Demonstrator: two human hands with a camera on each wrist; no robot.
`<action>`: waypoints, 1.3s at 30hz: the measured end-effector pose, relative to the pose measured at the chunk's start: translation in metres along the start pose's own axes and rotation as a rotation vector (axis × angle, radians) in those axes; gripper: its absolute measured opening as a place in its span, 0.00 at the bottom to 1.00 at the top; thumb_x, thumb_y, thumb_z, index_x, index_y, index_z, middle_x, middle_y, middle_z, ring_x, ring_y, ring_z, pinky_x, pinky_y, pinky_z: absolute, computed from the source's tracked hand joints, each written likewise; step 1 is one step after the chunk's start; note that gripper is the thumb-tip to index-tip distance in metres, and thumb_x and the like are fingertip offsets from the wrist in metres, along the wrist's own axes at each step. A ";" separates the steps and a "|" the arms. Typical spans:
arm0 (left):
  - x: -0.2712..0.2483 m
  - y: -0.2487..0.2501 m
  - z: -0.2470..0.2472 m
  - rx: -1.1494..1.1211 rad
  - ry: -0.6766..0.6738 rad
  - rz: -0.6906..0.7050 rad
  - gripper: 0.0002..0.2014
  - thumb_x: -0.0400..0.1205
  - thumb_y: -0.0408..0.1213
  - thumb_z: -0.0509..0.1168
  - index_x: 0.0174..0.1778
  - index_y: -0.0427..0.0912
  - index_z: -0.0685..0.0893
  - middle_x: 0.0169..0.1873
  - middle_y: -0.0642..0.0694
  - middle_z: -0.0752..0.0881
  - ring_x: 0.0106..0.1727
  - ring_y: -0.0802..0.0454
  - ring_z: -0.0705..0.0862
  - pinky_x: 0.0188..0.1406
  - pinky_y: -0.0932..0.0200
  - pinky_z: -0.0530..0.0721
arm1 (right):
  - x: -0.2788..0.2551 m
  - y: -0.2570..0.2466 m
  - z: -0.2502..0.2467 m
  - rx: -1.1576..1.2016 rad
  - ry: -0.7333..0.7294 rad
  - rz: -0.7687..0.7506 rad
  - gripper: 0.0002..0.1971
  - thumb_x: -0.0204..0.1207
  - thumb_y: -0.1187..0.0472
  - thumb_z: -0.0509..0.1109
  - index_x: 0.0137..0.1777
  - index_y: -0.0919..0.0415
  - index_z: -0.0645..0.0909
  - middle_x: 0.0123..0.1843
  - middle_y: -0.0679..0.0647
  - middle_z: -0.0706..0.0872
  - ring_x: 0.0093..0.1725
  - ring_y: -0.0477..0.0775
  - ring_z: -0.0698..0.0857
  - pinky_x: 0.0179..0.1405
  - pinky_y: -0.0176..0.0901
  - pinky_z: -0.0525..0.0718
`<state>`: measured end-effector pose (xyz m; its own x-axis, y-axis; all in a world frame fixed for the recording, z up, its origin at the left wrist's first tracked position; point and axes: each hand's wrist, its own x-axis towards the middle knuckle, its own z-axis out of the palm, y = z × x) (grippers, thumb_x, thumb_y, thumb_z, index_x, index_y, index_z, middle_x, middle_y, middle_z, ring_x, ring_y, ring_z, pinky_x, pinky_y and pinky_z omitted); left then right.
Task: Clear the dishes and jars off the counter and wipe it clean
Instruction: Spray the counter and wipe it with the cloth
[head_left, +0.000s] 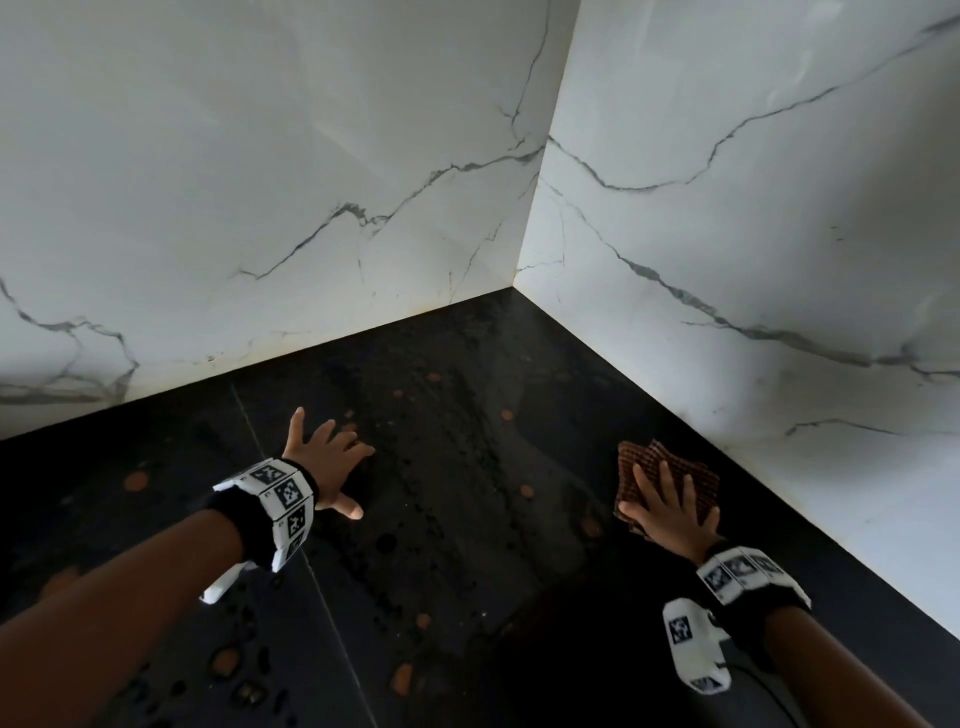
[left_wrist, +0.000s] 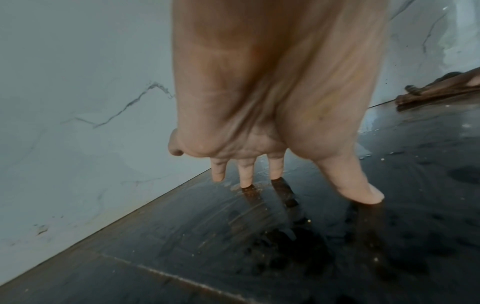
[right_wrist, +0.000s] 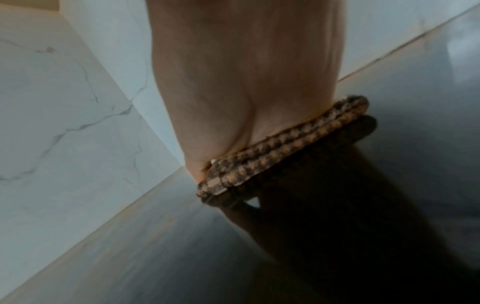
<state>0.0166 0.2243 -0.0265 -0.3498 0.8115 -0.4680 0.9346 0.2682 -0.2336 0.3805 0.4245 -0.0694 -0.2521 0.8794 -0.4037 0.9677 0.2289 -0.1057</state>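
Observation:
The black stone counter (head_left: 467, 519) fills the corner and bears no dishes or jars in view. A brown checked cloth (head_left: 670, 467) lies folded on it near the right wall. My right hand (head_left: 670, 512) presses flat on the cloth with straight, spread fingers; the right wrist view shows the cloth (right_wrist: 280, 144) squeezed under the palm. My left hand (head_left: 332, 457) rests on the counter to the left, fingers spread and straight. In the left wrist view its fingertips (left_wrist: 245, 181) and thumb touch the wet surface (left_wrist: 259, 236), with the cloth (left_wrist: 441, 90) far right.
White marble walls (head_left: 260, 208) meet at the back corner (head_left: 514, 283) and close the counter in behind and on the right (head_left: 753, 312). Orange-brown spots (head_left: 136, 480) and wet streaks (head_left: 457, 426) mark the dark surface. A seam (head_left: 311, 571) runs across the counter under my left wrist.

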 end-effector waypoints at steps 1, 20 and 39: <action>0.000 -0.001 0.000 -0.004 0.002 0.002 0.44 0.73 0.67 0.61 0.81 0.57 0.48 0.83 0.49 0.50 0.83 0.42 0.45 0.73 0.26 0.34 | -0.012 0.005 0.007 0.015 0.018 0.017 0.37 0.76 0.30 0.49 0.81 0.35 0.38 0.85 0.47 0.37 0.83 0.60 0.39 0.77 0.75 0.47; 0.004 0.002 0.007 0.035 0.016 0.002 0.44 0.75 0.66 0.58 0.82 0.55 0.44 0.83 0.48 0.46 0.82 0.39 0.34 0.73 0.28 0.32 | 0.036 -0.134 -0.015 0.081 -0.137 -0.026 0.36 0.79 0.31 0.46 0.82 0.41 0.38 0.84 0.53 0.30 0.81 0.67 0.30 0.73 0.76 0.33; 0.005 0.000 0.005 0.007 -0.005 -0.006 0.45 0.75 0.67 0.58 0.82 0.56 0.44 0.83 0.48 0.45 0.82 0.39 0.33 0.72 0.28 0.30 | 0.058 -0.093 -0.019 -0.137 -0.134 -0.231 0.36 0.79 0.34 0.49 0.81 0.39 0.35 0.84 0.49 0.31 0.82 0.62 0.34 0.75 0.74 0.41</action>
<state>0.0144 0.2257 -0.0329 -0.3553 0.8075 -0.4708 0.9322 0.2690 -0.2422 0.2759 0.4621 -0.0661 -0.4542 0.7368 -0.5007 0.8736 0.4785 -0.0884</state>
